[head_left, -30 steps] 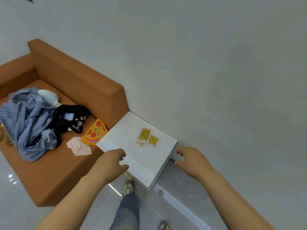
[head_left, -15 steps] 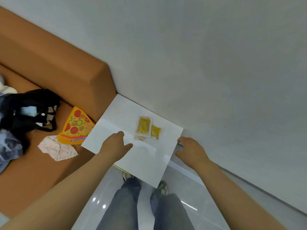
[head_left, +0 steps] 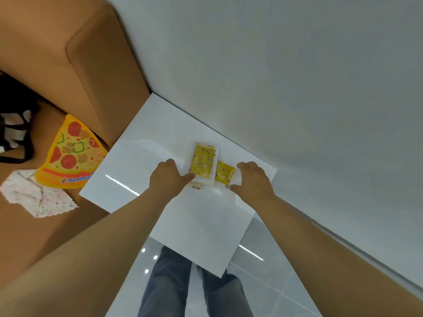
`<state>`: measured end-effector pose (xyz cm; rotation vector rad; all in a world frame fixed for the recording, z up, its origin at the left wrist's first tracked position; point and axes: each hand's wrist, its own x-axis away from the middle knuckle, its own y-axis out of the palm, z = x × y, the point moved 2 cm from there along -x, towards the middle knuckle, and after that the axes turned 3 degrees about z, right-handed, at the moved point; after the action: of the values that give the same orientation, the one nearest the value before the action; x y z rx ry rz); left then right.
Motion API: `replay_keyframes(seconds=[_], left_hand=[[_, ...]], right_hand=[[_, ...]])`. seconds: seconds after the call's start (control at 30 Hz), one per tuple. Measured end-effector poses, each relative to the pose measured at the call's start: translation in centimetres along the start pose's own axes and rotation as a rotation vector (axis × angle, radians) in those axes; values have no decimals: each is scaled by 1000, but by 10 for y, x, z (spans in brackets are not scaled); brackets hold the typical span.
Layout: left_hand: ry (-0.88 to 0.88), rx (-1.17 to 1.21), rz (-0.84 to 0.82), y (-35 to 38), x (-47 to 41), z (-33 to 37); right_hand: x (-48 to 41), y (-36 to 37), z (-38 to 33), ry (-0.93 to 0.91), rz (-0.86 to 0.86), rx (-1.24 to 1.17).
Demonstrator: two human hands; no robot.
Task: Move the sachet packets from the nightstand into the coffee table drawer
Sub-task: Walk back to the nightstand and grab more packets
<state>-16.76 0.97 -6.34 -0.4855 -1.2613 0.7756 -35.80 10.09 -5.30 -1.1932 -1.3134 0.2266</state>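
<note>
Three sachets lie on the white nightstand: a large yellow sachet, a small yellow sachet to its right, and a pale sachet just in front of them. My left hand rests on the top with loosely curled fingers, and its thumb tip touches the large sachet's near left corner. My right hand sits against the small sachet's right edge, fingers curled above and thumb below. Whether it pinches that edge is hidden. All sachets lie flat. The coffee table is out of view.
An orange sofa butts against the nightstand's left side, carrying a pizza-slice cushion, a patterned cloth and a black bag. A grey wall runs behind. My legs stand on glossy floor tiles.
The camera has come closer and tilted down. Both hands moved forward onto the nightstand top, the left to the large sachet's corner, the right from the stand's right edge to the small sachet.
</note>
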Motion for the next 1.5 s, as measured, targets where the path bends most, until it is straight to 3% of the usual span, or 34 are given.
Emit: replay_keyframes(seconds=[0.3,0.37,0.57,0.73,0.97,1.13,1.5], left_hand=[[-42,-7,191,42,-32,13],[-41,-13,200,45,-33,15],[-65,145,136,47,-39,19],[3,168,19,46,-31,13],[-14,228,-6,4,29,10],[118,231,-49,-39,91,23],[614,210,-30,-130,244,101]], right_hand=[[-42,44,-2,-17,181,83],[-44,48,0,8,180,0],[-39,48,7,70,83,-247],[-17,34,18,34,176,-268],[53,-10,29,95,279,-445],[129,-52,27,190,423,-536],[345,-116,19,495,868,-774]])
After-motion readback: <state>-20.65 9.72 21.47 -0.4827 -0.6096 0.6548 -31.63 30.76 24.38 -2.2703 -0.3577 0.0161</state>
